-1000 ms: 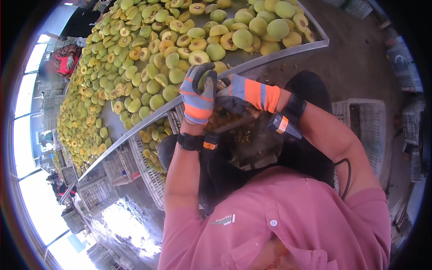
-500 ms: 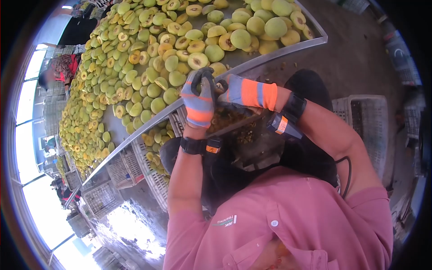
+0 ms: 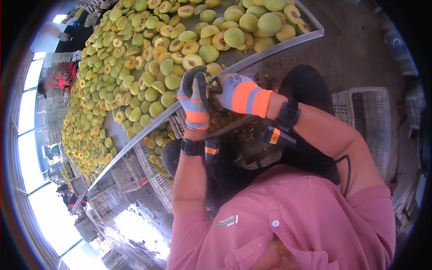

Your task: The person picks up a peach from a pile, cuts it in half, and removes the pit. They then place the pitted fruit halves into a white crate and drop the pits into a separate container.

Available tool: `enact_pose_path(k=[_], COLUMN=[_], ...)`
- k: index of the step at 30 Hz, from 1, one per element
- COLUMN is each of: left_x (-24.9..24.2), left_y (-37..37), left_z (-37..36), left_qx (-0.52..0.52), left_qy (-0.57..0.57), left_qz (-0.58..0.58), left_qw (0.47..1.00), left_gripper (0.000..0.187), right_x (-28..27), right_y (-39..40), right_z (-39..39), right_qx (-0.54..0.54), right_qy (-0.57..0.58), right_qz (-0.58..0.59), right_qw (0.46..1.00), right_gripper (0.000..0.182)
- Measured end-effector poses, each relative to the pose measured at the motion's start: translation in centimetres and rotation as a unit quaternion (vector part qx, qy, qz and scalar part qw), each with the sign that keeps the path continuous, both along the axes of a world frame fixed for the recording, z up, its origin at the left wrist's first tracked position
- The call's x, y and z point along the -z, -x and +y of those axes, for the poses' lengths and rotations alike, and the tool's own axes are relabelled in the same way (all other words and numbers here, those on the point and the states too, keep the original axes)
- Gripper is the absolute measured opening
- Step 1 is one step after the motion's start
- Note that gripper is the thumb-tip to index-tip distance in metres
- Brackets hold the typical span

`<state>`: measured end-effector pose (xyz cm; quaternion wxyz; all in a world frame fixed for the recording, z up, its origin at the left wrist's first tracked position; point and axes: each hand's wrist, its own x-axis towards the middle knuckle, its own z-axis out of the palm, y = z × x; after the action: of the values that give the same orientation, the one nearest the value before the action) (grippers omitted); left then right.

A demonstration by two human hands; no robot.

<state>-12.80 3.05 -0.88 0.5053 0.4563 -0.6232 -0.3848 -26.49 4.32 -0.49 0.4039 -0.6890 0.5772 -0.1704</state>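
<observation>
My left hand (image 3: 194, 99), in a grey, orange and dark-palmed glove, is closed at the metal edge of the table, its fingers curled around something hidden from view. Close against it on the right is my right hand (image 3: 240, 93), gloved in the same colours, with its fingers pinched together. A small dark piece shows between the two hands, too little of it to name. Just beyond them lie green-yellow stone fruits (image 3: 209, 53), some whole-looking, many cut in half with brown pit hollows showing.
The table's raised metal rim (image 3: 279, 51) runs diagonally past my hands. Beneath it stand plastic crates (image 3: 155, 177), one holding fruit. A large pale crate (image 3: 371, 130) sits on the right. Co-workers (image 3: 63, 76) are at the far left side.
My two hands have shifted slightly left, and the right hand has turned a little, its wrist lower. The view has also moved slightly. The fruit pile looks the same.
</observation>
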Motion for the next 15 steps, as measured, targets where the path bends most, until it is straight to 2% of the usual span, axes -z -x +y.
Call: enact_pose_path(k=[2, 4, 5, 8, 11, 13, 15], left_x=[0.1, 0.5, 0.3, -0.3, -0.4, -0.3, 0.0], left_y=[0.2, 0.2, 0.3, 0.5, 0.7, 0.5, 0.5], left_z=[0.1, 0.1, 0.2, 0.7, 1.1, 1.0, 1.0], left_qx=[-0.007, -0.013, -0.020, -0.037, -0.050, -0.059, -0.050], left_qy=[0.000, -0.006, 0.003, 0.028, 0.048, 0.060, 0.025], left_qz=[0.015, 0.045, 0.023, -0.031, -0.051, -0.062, -0.027], left_qw=[1.000, 0.999, 1.000, 0.998, 0.996, 0.995, 0.998], left_gripper=[0.024, 0.026, 0.026, 0.028, 0.028, 0.027, 0.024], right_x=[-0.2, 3.1, 4.3, 3.9, 0.4, 3.9, 6.1], right_y=[-0.2, -1.1, -1.4, -1.7, -0.7, -1.5, -2.0], right_z=[0.1, -0.3, -0.4, -0.4, -0.3, -0.7, -1.0], right_qx=[0.001, 0.016, 0.022, 0.040, 0.001, -0.006, -0.016], right_qy=[-0.033, -0.015, -0.006, -0.047, -0.134, -0.034, 0.043], right_qz=[-0.009, -0.091, -0.132, -0.177, -0.149, -0.174, -0.172], right_qw=[0.999, 0.996, 0.991, 0.982, 0.980, 0.984, 0.984], right_gripper=[0.037, 0.037, 0.037, 0.036, 0.037, 0.037, 0.039])
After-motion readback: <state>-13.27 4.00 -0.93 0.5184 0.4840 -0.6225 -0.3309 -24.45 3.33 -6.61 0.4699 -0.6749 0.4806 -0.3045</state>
